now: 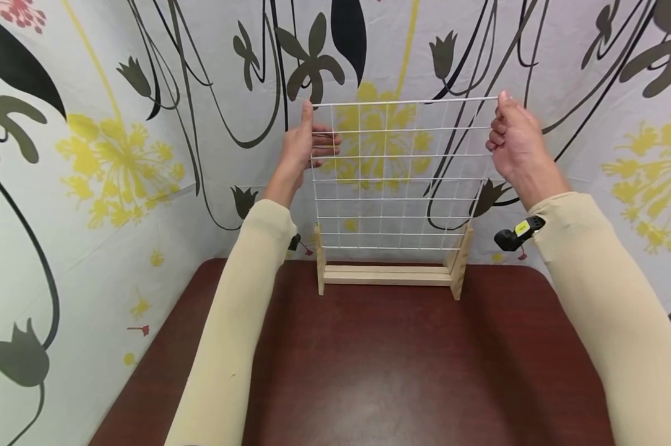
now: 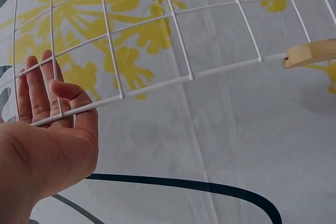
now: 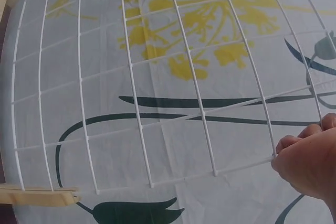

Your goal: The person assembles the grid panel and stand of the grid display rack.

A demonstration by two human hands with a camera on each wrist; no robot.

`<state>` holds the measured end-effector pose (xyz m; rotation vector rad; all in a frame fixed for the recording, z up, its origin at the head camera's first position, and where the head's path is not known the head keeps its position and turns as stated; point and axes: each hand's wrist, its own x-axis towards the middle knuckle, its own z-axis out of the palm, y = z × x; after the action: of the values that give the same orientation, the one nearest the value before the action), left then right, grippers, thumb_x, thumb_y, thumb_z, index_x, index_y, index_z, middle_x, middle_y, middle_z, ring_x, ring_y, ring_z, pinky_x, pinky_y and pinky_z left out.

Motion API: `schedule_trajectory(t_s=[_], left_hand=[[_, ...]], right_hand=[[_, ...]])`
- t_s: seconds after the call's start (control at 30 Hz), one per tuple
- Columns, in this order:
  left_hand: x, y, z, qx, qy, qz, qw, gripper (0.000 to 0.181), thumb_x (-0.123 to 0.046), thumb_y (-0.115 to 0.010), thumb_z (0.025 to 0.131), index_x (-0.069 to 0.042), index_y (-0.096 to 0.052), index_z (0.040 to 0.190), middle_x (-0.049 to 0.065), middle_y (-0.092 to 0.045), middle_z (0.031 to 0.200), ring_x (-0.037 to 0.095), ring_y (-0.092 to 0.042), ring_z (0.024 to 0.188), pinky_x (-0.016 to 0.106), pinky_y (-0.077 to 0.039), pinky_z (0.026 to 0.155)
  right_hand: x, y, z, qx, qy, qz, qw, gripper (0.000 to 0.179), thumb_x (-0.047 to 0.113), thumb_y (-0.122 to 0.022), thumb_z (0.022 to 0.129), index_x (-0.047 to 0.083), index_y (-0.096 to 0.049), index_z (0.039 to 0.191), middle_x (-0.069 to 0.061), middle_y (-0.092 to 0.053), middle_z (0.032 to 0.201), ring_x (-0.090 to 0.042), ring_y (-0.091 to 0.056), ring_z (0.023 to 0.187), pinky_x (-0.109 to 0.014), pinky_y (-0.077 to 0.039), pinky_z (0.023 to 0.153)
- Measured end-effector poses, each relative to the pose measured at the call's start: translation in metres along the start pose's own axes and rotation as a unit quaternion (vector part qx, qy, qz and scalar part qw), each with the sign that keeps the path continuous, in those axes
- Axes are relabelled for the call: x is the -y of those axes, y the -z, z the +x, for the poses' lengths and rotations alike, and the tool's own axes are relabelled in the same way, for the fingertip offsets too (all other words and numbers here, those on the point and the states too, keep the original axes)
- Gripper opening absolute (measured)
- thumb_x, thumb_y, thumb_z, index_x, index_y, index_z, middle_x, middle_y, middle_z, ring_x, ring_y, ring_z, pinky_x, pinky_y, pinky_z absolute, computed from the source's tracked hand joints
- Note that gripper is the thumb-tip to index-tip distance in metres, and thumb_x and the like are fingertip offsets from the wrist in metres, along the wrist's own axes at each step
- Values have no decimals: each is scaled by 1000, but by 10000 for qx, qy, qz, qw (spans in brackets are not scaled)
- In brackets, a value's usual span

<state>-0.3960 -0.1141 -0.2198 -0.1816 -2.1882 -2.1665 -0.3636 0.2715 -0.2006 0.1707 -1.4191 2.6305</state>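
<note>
A white wire grid panel [image 1: 402, 167] stands upright, its lower sides between the two end pieces of a pale wooden stand [image 1: 388, 276]. My left hand [image 1: 302, 145] holds the panel's upper left corner, with the thumb at the edge and the other fingers reaching behind the wires. The left wrist view shows that hand [image 2: 58, 135] around the side wire, several fingers extended past the mesh. At the upper right corner, my right hand [image 1: 521, 142] grips the side wire with curled fingers. In the right wrist view the same hand [image 3: 310, 156] pinches the panel's edge.
The stand rests near the back of a dark reddish-brown table [image 1: 391, 359]. Behind it hangs a white cloth [image 1: 201, 148] printed with flowers and stems. A small black device with a yellow label [image 1: 520, 230] sits at the right wrist.
</note>
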Motion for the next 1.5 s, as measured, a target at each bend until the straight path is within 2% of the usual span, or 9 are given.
schedule_trajectory(t_s=[0.23, 0.47, 0.7, 0.87, 1.1, 1.23, 1.5], left_hand=[[10, 3, 0, -109, 78, 79, 9999, 87, -87, -30, 95, -16, -77, 112, 1, -83, 108, 22, -80, 104, 45, -54, 86], [20, 3, 0, -176, 2, 145, 9997, 87, -88, -30, 93, -17, -76, 108, 2, -83, 108, 19, -81, 99, 45, -56, 85], [28, 3, -1, -184, 19, 126, 9997, 89, -89, -31, 92, -16, -78, 110, 2, -83, 108, 22, -80, 103, 50, -55, 90], [34, 3, -1, -189, 43, 106, 9998, 89, -89, -32, 92, -15, -77, 108, 3, -83, 106, 19, -81, 98, 48, -56, 87], [38, 4, -3, -110, -25, 116, 9999, 89, -89, -32, 92, -15, -77, 109, 4, -83, 109, 20, -81, 99, 33, -54, 70], [42, 4, -5, -48, -7, 92, 9999, 89, -89, -32, 92, -14, -77, 113, 6, -82, 112, 23, -79, 105, 28, -53, 65], [52, 4, -7, -10, 70, -5, 10000, 91, -90, -34, 90, -13, -76, 114, 9, -81, 116, 28, -78, 112, 31, -54, 70]], right_hand=[[-7, 0, -1, 127, 56, -173, 9998, 43, 33, -60, 109, 9, -47, 76, 4, -29, 60, -14, -12, 60, -30, -6, 63], [-12, 3, 0, 81, 9, -297, 9995, 42, 32, -62, 108, 9, -47, 76, 3, -29, 60, -15, -13, 61, -31, -9, 62], [-16, 9, -3, 103, -29, -403, 9991, 41, 31, -62, 108, 9, -46, 78, 4, -29, 60, -16, -13, 62, -31, -11, 61], [-21, 12, -4, 149, 40, -523, 9985, 43, 30, -60, 109, 9, -45, 75, 5, -28, 58, -16, -9, 64, -33, -7, 65], [-25, 16, -6, 50, 24, -504, 9987, 42, 31, -63, 108, 9, -46, 77, 4, -29, 59, -17, -13, 63, -33, -9, 64], [-28, 19, -6, 54, 43, -526, 9986, 41, 31, -62, 108, 9, -47, 77, 4, -29, 59, -17, -14, 63, -33, -9, 64], [-37, 26, -8, 169, 68, -704, 9974, 43, 33, -59, 110, 10, -46, 75, 5, -30, 61, -18, -11, 67, -34, -7, 67]])
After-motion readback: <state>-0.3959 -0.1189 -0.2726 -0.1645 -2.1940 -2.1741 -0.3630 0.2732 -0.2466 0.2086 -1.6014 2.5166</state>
